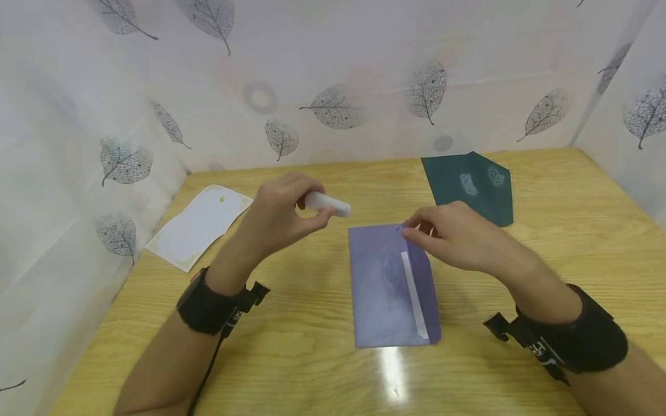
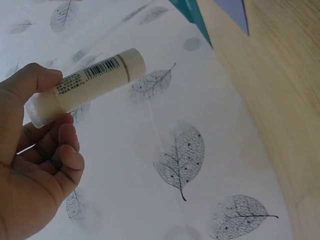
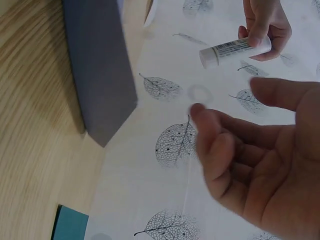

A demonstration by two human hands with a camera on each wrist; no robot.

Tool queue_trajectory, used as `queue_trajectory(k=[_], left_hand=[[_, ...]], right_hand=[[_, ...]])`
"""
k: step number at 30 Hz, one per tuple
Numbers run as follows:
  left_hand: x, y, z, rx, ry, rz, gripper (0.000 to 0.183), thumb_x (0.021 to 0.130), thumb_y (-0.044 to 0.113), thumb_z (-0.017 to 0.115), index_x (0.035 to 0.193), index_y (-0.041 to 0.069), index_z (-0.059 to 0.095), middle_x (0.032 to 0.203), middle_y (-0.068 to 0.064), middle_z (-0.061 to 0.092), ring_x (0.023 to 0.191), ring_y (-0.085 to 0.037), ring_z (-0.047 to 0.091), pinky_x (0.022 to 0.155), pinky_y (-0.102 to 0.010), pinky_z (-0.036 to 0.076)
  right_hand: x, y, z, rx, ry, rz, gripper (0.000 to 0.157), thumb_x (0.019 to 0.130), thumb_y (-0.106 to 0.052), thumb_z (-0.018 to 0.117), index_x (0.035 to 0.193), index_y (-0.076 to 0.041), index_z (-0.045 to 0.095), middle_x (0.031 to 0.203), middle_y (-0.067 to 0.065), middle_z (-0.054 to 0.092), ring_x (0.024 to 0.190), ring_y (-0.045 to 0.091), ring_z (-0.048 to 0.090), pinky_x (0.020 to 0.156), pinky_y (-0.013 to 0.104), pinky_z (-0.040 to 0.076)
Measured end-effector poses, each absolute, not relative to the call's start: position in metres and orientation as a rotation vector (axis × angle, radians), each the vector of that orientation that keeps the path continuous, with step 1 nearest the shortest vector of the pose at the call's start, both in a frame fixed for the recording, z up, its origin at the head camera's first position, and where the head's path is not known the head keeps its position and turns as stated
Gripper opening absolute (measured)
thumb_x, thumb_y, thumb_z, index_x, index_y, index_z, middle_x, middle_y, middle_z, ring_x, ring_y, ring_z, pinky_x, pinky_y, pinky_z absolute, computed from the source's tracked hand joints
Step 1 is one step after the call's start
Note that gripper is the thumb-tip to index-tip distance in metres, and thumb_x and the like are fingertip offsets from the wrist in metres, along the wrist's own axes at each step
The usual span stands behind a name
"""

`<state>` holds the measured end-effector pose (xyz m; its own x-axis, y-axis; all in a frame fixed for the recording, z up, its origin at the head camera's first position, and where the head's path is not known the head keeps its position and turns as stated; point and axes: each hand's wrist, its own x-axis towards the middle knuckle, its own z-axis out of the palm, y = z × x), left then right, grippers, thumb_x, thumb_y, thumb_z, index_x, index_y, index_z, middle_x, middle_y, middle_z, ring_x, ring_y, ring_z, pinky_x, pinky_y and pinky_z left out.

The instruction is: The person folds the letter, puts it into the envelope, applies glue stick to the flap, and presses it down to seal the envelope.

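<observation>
My left hand [image 1: 281, 214] holds a white glue stick [image 1: 326, 203] between thumb and fingers, raised over the table left of a purple envelope [image 1: 374, 289]. Printed text and a barcode run along the tube, plain in the left wrist view on the glue stick [image 2: 92, 82]. My right hand [image 1: 463, 237] hovers at the envelope's upper right corner. In the right wrist view its thumb and forefinger are apart, with nothing between them. The envelope's right flap [image 1: 422, 271] stands partly lifted, and a white strip [image 1: 414, 294] runs along its fold.
A dark green envelope [image 1: 442, 176] with two pale patches lies at the back right, partly behind my right hand. On the left lies a white sheet [image 1: 195, 231] with yellow corner decoration. A leaf-patterned white curtain [image 1: 364, 58] borders the wooden table [image 1: 291, 358].
</observation>
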<state>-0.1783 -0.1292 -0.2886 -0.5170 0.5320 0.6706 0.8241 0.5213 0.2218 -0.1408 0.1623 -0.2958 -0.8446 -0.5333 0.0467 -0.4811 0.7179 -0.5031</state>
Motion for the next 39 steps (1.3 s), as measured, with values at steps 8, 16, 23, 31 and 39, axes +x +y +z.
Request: queue_trajectory(k=[8,16,23,31,39], left_hand=[[-0.199,-0.143,-0.302,-0.983,-2.437,-0.671,0.017,0.072,0.016,0.069,0.083,0.006,0.060,0.071,-0.004,0.052,0.063,-0.014,0.043,0.054,-0.029,0.038],[-0.218,-0.159,-0.315,-0.712,-2.766,-0.554,0.016,0.073,0.023,0.063,0.083,0.011,0.058,0.076,-0.003,0.052,0.068,-0.018,0.045,0.060,-0.033,0.040],[-0.223,-0.170,-0.320,-0.450,-3.024,-0.435,0.023,0.072,0.025,0.061,0.091,0.011,0.058,0.087,-0.004,0.056,0.076,-0.021,0.049,0.062,-0.036,0.044],[-0.229,-0.175,-0.324,-0.444,-3.133,-0.313,0.040,0.077,0.030,0.060,0.108,0.005,0.056,0.096,-0.009,0.057,0.084,-0.024,0.052,0.066,-0.040,0.048],[-0.222,-0.169,-0.318,-0.450,-3.045,-0.157,0.064,0.081,0.054,0.060,0.125,0.009,0.048,0.120,-0.016,0.048,0.104,-0.034,0.047,0.081,-0.050,0.045]], right_hand=[[-0.144,0.164,-0.307,-0.791,2.725,-0.452,0.049,0.078,-0.030,0.071,0.117,-0.004,0.057,0.084,-0.002,0.062,0.069,0.008,0.054,0.061,0.029,0.049],[-0.144,0.165,-0.312,-0.784,2.714,-0.318,0.064,0.073,-0.027,0.075,0.127,-0.006,0.048,0.087,0.002,0.059,0.078,0.017,0.054,0.064,0.035,0.048],[-0.143,0.161,-0.317,-0.783,2.562,-0.360,0.065,0.068,-0.017,0.076,0.127,-0.008,0.050,0.084,0.000,0.060,0.069,0.011,0.053,0.061,0.029,0.048],[-0.142,0.158,-0.318,-0.863,2.548,-0.366,0.055,0.065,-0.012,0.077,0.116,-0.005,0.057,0.077,-0.001,0.058,0.064,0.010,0.051,0.057,0.028,0.047],[-0.142,0.158,-0.323,-0.877,2.589,-0.377,0.042,0.070,-0.002,0.069,0.111,-0.006,0.056,0.085,0.000,0.059,0.073,0.011,0.053,0.062,0.028,0.048]])
